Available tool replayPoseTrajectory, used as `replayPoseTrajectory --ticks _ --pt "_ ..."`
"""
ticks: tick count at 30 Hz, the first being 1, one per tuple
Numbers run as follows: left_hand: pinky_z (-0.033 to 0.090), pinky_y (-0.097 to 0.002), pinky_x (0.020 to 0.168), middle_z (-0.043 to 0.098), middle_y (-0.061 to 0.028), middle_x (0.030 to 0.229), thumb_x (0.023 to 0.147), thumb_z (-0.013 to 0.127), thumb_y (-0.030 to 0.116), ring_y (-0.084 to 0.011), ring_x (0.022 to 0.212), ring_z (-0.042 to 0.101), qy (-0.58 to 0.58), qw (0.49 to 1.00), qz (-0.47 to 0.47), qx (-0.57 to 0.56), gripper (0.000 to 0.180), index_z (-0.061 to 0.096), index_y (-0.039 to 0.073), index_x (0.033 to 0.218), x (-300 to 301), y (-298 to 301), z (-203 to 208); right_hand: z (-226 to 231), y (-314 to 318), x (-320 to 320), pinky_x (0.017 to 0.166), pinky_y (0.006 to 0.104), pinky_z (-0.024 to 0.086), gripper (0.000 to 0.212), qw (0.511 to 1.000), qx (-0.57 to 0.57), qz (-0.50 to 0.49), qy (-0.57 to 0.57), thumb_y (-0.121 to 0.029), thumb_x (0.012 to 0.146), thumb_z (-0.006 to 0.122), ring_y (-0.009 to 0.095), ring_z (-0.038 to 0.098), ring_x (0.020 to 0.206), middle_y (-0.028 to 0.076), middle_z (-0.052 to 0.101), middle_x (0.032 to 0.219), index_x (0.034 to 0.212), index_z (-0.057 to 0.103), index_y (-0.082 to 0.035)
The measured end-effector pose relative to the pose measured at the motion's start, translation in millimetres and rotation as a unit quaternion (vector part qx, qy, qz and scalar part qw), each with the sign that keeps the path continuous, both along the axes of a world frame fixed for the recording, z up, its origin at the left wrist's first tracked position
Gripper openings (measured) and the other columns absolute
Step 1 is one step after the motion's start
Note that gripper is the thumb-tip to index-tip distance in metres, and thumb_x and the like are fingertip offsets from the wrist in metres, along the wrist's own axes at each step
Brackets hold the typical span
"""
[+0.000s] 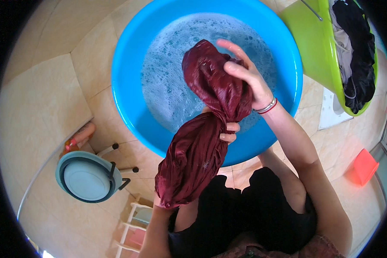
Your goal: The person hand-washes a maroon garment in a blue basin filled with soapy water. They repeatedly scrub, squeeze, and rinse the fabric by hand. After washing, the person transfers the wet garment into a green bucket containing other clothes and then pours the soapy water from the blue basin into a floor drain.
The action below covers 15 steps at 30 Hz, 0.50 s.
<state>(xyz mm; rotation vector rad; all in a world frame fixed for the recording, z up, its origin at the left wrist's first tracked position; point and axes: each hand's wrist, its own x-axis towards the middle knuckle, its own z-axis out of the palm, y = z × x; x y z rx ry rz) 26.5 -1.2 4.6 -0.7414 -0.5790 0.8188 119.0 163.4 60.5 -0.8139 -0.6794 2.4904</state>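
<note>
One maroon cloth (193, 157) hung partly over blue tub (127, 73); my left grip (230, 131) clenched round its middle, right grip (250, 81) spread loosely against upper part. Lower end, outside rim, risked dripping on shorts (271, 219).

Your right wrist carries two pieces close together: a shiny silver bangle (266, 105) and, just beside it toward the elbow, a thin red cord (270, 108). Both your forearms (288, 137) are bare, and your right hand (251, 81) is ungloved, with a wet sheen on its fingers. You wear loose black shorts (271, 210) with wavy lower edges that leave your knees bare. At the lower rim shows your dark reddish top (256, 251), its mottled pattern too small to make out.
</note>
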Motion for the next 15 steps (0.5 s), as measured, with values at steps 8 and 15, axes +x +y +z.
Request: replayPoseTrajectory --ticks 8,15 --pt "0.052 -0.0582 0.091 0.039 -0.0195 0.14 0.093 0.055 0.019 -0.0353 0.117 0.054 0.557 0.807 0.034 -0.195 0.068 0.017 0.017 0.149 -1 17 45 -20 -11 -6 0.075 0.024 0.047 0.026 0.956 0.204 -0.084 -0.196 0.005 0.08 0.061 0.008 0.056 0.083 0.0 0.059 0.094 0.103 0.056 -0.005" --pt "0.057 -0.0482 0.085 0.034 -0.0145 0.143 0.091 0.062 0.015 -0.0324 0.12 0.051 0.66 0.74 0.069 -0.11 0.087 0.0 0.022 0.151 0 23 70 -32 -25 -18 0.097 0.0378 0.041 0.041 0.869 0.373 0.023 -0.323 -0.003 0.077 0.058 0.033 0.051 0.109 0.017 0.051 0.119 0.118 0.055 -0.008"
